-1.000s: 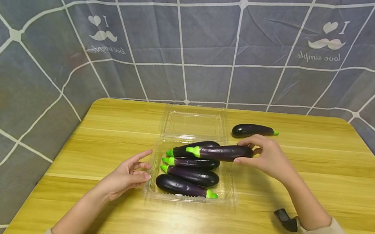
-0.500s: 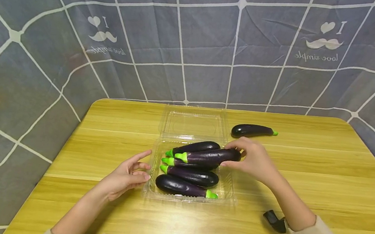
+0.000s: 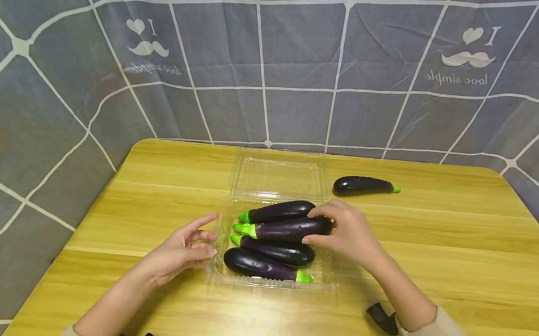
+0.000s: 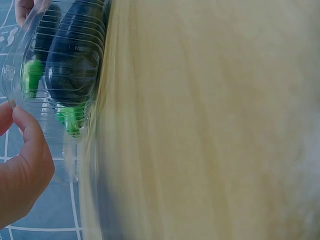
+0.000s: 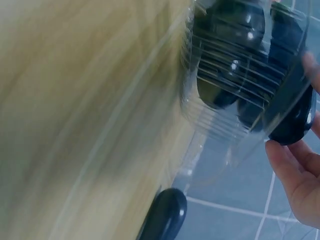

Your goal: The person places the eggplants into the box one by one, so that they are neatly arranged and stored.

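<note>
My right hand (image 3: pixel 350 232) grips a dark purple eggplant (image 3: pixel 287 228) by its rounded end, thumb in front and fingers behind. That eggplant lies over another one in the clear plastic container (image 3: pixel 325 263), its green stem pointing left. Other eggplants beside it are a rear one (image 3: pixel 279 212), a middle one (image 3: pixel 279 252) and a front one (image 3: pixel 259 265) whose stem points right. My left hand (image 3: pixel 179 252) holds the container's left rim between thumb and fingertips, seen in the left wrist view (image 4: pixel 27 165). The right wrist view shows the gripped eggplant's end (image 5: pixel 295 127) above the container's rim.
The container's hinged lid (image 3: pixel 280 178) lies folded back behind it. One more eggplant (image 3: pixel 364 186) rests on the wooden table (image 3: pixel 445 231) at the back right. A grey curtain with white lines (image 3: pixel 296 117) hangs behind the table.
My right hand has moved left and down, bringing its eggplant from above the container's right side down into it. The left hand has stayed at the rim.
</note>
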A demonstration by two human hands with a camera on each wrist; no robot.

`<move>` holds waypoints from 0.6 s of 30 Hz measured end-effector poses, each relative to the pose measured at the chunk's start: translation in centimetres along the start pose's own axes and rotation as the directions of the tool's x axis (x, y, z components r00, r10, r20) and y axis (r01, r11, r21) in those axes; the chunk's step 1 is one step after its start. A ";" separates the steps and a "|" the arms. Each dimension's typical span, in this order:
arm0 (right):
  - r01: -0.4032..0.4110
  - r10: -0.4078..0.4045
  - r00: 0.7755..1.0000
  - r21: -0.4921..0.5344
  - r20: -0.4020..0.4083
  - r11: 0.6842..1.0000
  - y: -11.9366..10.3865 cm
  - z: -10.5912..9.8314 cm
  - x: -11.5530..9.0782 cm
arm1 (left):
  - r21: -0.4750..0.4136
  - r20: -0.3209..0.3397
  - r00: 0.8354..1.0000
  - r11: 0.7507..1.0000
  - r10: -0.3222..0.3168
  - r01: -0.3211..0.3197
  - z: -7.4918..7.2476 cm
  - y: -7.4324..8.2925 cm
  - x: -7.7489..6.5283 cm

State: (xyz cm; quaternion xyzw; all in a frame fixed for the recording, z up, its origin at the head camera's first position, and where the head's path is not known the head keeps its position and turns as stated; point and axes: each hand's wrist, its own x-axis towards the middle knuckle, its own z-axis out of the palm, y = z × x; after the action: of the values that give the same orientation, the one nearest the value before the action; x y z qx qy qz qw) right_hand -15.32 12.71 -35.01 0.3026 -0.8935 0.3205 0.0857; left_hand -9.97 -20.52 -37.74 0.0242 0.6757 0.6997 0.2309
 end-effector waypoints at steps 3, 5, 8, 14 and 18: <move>-0.008 0.008 1.000 0.008 -0.005 1.000 -0.1 0.3 -0.1 | 0.000 0.002 1.000 1.000 -0.003 0.003 0.1 0.0 0.0; -0.010 0.011 1.000 0.016 -0.008 1.000 -0.2 0.5 -0.1 | -0.002 0.006 1.000 1.000 -0.005 0.005 0.1 -0.1 0.0; -0.010 0.010 1.000 0.013 -0.019 1.000 -0.2 0.9 -0.1 | -0.007 0.008 1.000 1.000 -0.003 0.003 0.1 -0.2 0.1; 0.003 -0.004 0.999 -0.038 -0.041 0.999 -0.4 1.6 0.0 | -0.007 0.008 1.000 1.000 0.005 -0.005 0.0 -0.2 0.1; -0.004 0.001 0.999 -0.055 -0.052 0.999 -0.7 2.0 -0.1 | -0.010 0.008 1.000 1.000 0.001 -0.001 0.0 -0.2 0.1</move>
State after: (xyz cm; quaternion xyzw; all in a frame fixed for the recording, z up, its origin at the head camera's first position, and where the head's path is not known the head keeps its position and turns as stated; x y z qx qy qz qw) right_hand -14.76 11.08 -36.26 0.2907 -0.8998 0.3037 0.1166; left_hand -10.01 -20.51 -37.93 0.0262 0.6713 0.7030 0.2333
